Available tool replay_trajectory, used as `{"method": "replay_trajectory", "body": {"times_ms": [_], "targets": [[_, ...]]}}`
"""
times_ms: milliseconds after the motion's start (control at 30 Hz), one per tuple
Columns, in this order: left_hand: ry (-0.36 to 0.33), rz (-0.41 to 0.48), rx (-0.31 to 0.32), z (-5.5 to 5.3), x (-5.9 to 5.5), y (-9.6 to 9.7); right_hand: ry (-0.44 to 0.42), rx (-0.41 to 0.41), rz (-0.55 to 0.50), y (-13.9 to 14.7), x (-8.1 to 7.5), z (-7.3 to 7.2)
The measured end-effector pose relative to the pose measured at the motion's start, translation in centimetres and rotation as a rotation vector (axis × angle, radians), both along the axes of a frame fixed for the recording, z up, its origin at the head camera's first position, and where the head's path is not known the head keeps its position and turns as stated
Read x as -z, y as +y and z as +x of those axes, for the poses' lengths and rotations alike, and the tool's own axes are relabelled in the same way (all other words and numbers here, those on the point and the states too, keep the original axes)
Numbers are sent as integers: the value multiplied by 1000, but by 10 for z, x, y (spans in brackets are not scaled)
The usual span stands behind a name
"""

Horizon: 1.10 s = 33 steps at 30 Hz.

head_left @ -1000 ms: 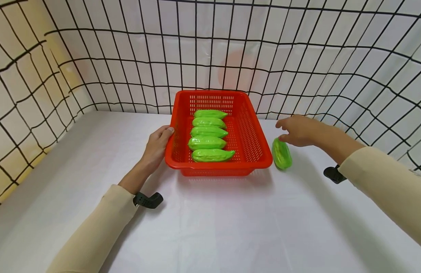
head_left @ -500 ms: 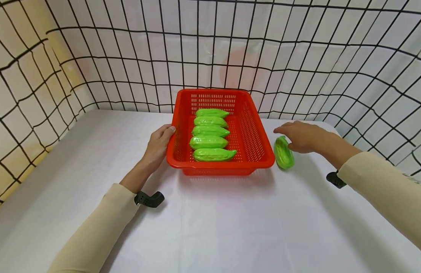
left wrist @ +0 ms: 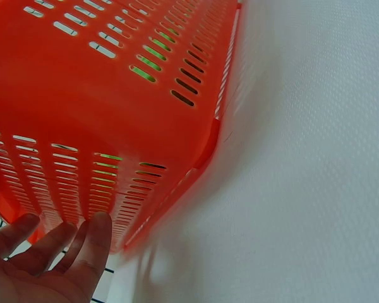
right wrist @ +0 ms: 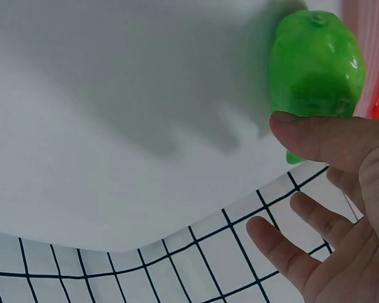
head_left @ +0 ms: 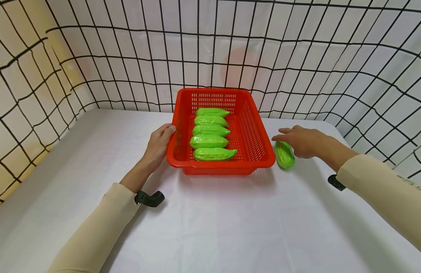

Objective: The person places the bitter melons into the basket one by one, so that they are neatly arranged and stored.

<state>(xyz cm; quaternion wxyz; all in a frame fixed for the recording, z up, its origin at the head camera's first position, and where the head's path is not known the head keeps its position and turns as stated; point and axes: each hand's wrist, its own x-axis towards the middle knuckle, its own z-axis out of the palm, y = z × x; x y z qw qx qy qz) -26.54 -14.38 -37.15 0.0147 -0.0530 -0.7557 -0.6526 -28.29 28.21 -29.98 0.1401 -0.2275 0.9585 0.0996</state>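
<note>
A red plastic basket (head_left: 221, 164) with slotted walls stands in the middle of the head view. Inside it several green, glossy bitter gourds (head_left: 210, 142) lie in a row, tips to the right. My left hand (head_left: 158, 147) grips the basket's left rim, thumb on top; the left wrist view has its fingers (left wrist: 91, 255) against the outer wall. Outside the basket, to its right, one more bitter gourd (head_left: 284, 157) lies on the table. My right hand (head_left: 304, 141) hovers over that gourd's far end with fingers spread. In the right wrist view the thumb (right wrist: 322, 136) overlaps the gourd, without a visible grip.
White cloth covers the table (head_left: 224, 220). A black wire grid (head_left: 210, 49) rises behind the basket and along both sides, with white sheeting behind it. The right hand is close to the grid's right part.
My right hand has come lower and nearer over the loose bitter gourd, shifting slightly toward me. The left hand keeps its grip on the basket. The head view has shifted slightly.
</note>
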Motion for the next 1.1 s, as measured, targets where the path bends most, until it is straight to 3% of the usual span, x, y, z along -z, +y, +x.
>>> {"method": "replay_trajectory", "body": {"times_ms": [233,567,867,1100], "targets": [[-6,5,4,0,0,1,7,12,13,2,10,-1],[-2,13,-4,0,-1,0,24,-43,-6,4,20,-2],[-6,6,-3,-1,0,0,41,-80,-33,4,24,-3],[-4,3,-4,-1,0,0,38,-56,-30,4,25,-4]]}}
